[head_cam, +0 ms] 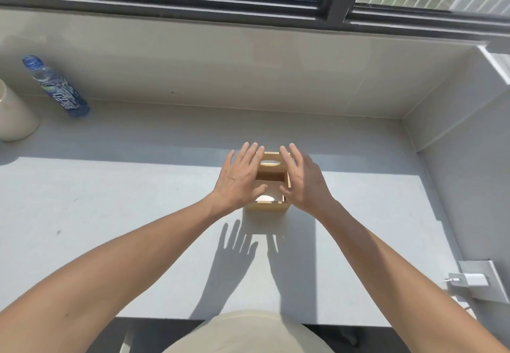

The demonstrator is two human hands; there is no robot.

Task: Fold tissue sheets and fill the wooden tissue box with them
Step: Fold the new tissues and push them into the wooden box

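Up close, two bare hands, left hand (pixel 239 176) and right hand (pixel 303 179), flank one small light wooden tissue box (pixel 271 207) with fingers spread, gripping nothing. Its sides are hidden; contact is unclear. White tissue (pixel 265 198) shows inside. It sits mid grey counter (pixel 110 214); one blue-labelled plastic bottle (pixel 56 88) stands at the far left corner.
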